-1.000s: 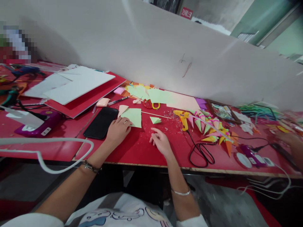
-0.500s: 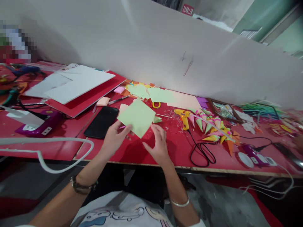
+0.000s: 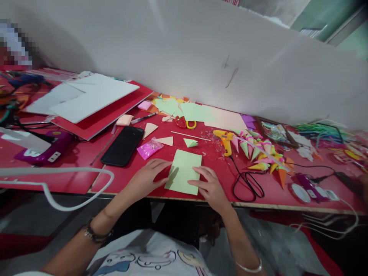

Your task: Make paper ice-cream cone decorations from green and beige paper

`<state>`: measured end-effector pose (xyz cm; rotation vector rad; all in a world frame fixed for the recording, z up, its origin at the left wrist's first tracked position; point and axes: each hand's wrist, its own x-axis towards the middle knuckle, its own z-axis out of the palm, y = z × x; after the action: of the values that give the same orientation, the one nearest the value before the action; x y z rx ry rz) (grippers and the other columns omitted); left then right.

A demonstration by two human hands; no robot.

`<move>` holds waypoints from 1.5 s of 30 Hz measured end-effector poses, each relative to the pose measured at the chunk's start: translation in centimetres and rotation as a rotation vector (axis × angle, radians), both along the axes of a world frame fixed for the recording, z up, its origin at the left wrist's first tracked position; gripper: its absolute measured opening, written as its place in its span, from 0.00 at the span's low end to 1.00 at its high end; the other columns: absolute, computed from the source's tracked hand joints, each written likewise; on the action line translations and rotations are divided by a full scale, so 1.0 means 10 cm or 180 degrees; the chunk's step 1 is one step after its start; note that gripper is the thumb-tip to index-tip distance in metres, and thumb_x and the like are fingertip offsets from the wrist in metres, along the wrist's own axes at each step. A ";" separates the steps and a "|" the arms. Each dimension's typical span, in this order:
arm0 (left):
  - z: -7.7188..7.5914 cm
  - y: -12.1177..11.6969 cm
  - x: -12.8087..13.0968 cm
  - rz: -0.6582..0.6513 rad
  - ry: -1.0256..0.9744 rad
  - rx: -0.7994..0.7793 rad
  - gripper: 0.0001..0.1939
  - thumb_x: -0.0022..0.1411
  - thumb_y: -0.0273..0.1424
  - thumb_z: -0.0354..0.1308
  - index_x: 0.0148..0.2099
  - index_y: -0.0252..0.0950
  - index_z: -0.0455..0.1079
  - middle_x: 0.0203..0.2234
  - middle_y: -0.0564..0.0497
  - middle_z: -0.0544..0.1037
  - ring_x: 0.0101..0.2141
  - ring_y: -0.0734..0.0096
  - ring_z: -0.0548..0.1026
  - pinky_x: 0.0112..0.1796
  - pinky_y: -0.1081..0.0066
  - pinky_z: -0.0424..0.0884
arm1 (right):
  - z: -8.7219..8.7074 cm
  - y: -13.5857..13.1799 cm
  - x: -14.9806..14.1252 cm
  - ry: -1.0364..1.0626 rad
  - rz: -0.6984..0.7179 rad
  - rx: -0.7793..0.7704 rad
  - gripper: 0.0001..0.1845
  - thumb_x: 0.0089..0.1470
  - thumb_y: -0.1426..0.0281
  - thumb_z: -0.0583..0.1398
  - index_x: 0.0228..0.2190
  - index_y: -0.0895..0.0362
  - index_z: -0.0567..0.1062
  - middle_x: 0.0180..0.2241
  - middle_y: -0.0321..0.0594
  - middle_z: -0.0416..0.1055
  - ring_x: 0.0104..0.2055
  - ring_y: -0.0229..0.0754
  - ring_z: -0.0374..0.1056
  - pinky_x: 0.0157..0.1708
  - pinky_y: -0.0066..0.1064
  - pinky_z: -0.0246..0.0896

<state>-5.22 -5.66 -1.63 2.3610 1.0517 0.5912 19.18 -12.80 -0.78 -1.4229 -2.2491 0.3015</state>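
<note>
A pale green sheet of paper [image 3: 184, 168] lies on the red table close to its front edge. My left hand [image 3: 149, 177] is at the sheet's left edge with its fingers stretched out and the thumb apart. On the right, my right hand [image 3: 211, 186] rests its spread fingertips on the sheet's right side. Just beyond the sheet are a small folded green paper piece [image 3: 190, 143], a pink plastic packet [image 3: 149, 148] and two peach paper wedges [image 3: 165, 141]. Neither hand grips anything.
A black phone [image 3: 123, 146] lies to the left. To the right are a yellow glue gun [image 3: 224, 141] with a looped black cord and several colourful paper cones [image 3: 258, 149]. Red-and-yellow scissors [image 3: 181, 122] and a thin stick [image 3: 189, 135] lie farther back. White boards [image 3: 97, 97] are stacked back left.
The green sheet has come down from the air onto the table near the front edge and turned square. Both hands have lowered with it, uncovering the pink packet and peach wedges.
</note>
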 end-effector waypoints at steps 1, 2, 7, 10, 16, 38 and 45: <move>-0.01 0.03 0.00 -0.0235 0.0183 0.0067 0.23 0.55 0.36 0.51 0.54 0.40 0.57 0.50 0.49 0.64 0.51 0.64 0.59 0.50 0.64 0.58 | -0.01 -0.02 0.03 -0.0066 0.0102 -0.0094 0.20 0.51 0.77 0.52 0.41 0.44 0.71 0.51 0.34 0.59 0.54 0.43 0.50 0.51 0.42 0.49; -0.01 0.05 0.01 -0.0411 0.0337 0.0106 0.26 0.54 0.37 0.51 0.56 0.41 0.54 0.52 0.50 0.62 0.53 0.65 0.57 0.51 0.64 0.56 | -0.03 -0.04 0.06 -0.0149 0.0191 -0.0177 0.19 0.51 0.76 0.52 0.41 0.44 0.70 0.51 0.33 0.60 0.54 0.42 0.50 0.52 0.43 0.48; -0.01 0.11 0.05 -0.0806 0.0874 0.0175 0.33 0.54 0.44 0.49 0.60 0.45 0.43 0.57 0.54 0.53 0.57 0.64 0.48 0.53 0.62 0.50 | -0.09 -0.08 0.18 -0.0319 0.0270 -0.0474 0.20 0.52 0.75 0.51 0.46 0.45 0.66 0.51 0.34 0.62 0.55 0.40 0.51 0.53 0.44 0.44; -0.02 0.13 0.05 -0.0859 0.0946 0.0140 0.34 0.53 0.47 0.48 0.60 0.45 0.44 0.58 0.53 0.52 0.57 0.63 0.47 0.53 0.63 0.49 | -0.10 -0.05 0.22 -0.0103 0.0201 -0.0562 0.16 0.53 0.73 0.51 0.43 0.47 0.69 0.49 0.37 0.64 0.53 0.38 0.54 0.53 0.43 0.45; -0.01 0.19 0.04 -0.0972 0.0861 0.0057 0.33 0.54 0.46 0.48 0.60 0.45 0.45 0.57 0.52 0.54 0.56 0.66 0.52 0.54 0.64 0.47 | -0.04 0.15 0.17 0.0106 0.0097 -0.0617 0.10 0.54 0.68 0.51 0.31 0.51 0.73 0.41 0.37 0.68 0.45 0.38 0.60 0.53 0.43 0.39; -0.08 0.11 0.17 -0.0042 0.0777 0.0244 0.34 0.54 0.50 0.44 0.59 0.39 0.49 0.54 0.49 0.59 0.54 0.64 0.57 0.54 0.61 0.49 | -0.15 0.73 -0.18 -0.0944 0.0080 0.0030 0.15 0.55 0.63 0.48 0.25 0.59 0.67 0.26 0.40 0.64 0.32 0.39 0.58 0.32 0.29 0.48; -0.12 0.10 0.19 -0.0022 0.0831 0.0367 0.34 0.53 0.50 0.44 0.59 0.40 0.47 0.56 0.50 0.57 0.54 0.65 0.55 0.54 0.62 0.47 | -0.17 0.74 -0.22 -0.1144 -0.0020 0.0126 0.14 0.55 0.63 0.48 0.24 0.58 0.66 0.26 0.39 0.65 0.32 0.39 0.59 0.31 0.29 0.46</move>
<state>-3.37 -4.68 -2.81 2.5941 1.1463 0.3550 17.01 -5.36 -2.45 -1.5646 -2.5137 -0.0043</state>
